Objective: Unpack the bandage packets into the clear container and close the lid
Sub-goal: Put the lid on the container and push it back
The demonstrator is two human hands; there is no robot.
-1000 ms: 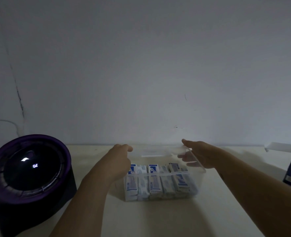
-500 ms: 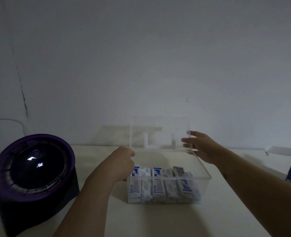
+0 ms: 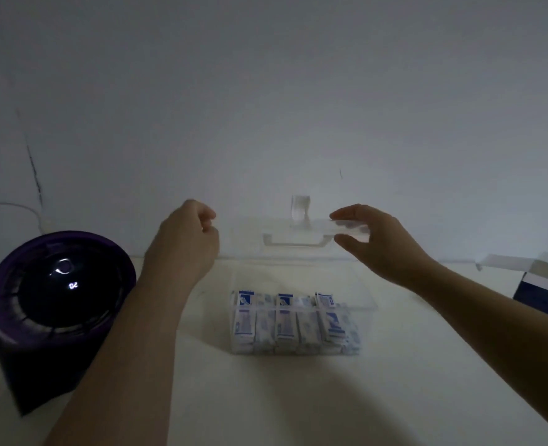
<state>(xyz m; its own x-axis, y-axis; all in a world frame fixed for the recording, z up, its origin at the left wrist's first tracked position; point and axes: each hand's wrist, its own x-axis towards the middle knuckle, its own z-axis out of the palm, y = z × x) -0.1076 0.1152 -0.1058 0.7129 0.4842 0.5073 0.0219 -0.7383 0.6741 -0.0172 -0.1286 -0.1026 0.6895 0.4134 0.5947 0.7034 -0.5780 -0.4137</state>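
Clear rectangular lid (image 3: 293,242) higher than before

Blue-white packets (image 3: 282,326), apparently purple device (image 3: 57,304)

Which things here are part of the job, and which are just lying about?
Job: clear lid, held by the left hand and right hand; clear container; bandage packets inside it.
Lying about: round purple device; open blue-and-white carton; white cable.
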